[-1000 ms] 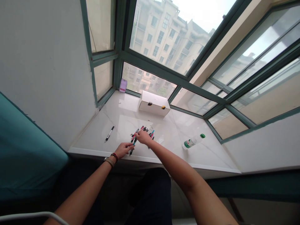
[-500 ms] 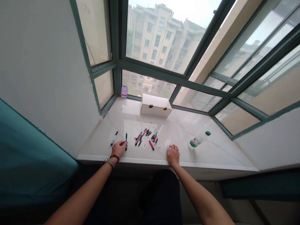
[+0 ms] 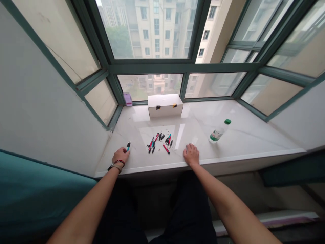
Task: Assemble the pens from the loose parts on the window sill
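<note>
My left hand [image 3: 121, 156] is low over the left part of the white sill, its fingers closed around a black-and-teal pen [image 3: 128, 146]. The pen's upper end sticks out past the fingertips; the rest is hidden by the hand. A white pen seen earlier at this spot is mostly or wholly covered now. My right hand [image 3: 191, 155] rests on the sill near the front edge, fingers loosely bent, with nothing visible in it. Between the hands lies a loose group of pen parts [image 3: 159, 137], black, red and teal, with a red barrel [image 3: 166, 149] nearest the front.
A white box [image 3: 165, 111] stands at the back against the window. To the right, a clear bottle with a green cap [image 3: 218, 133] stands on the sill [image 3: 243, 135]. A small purple packet [image 3: 127, 99] leans in the back left corner.
My left hand has moved left with the black-and-teal pen, to where the white pen lay. My right hand stays resting on the sill. The camera view has turned and shifted.
</note>
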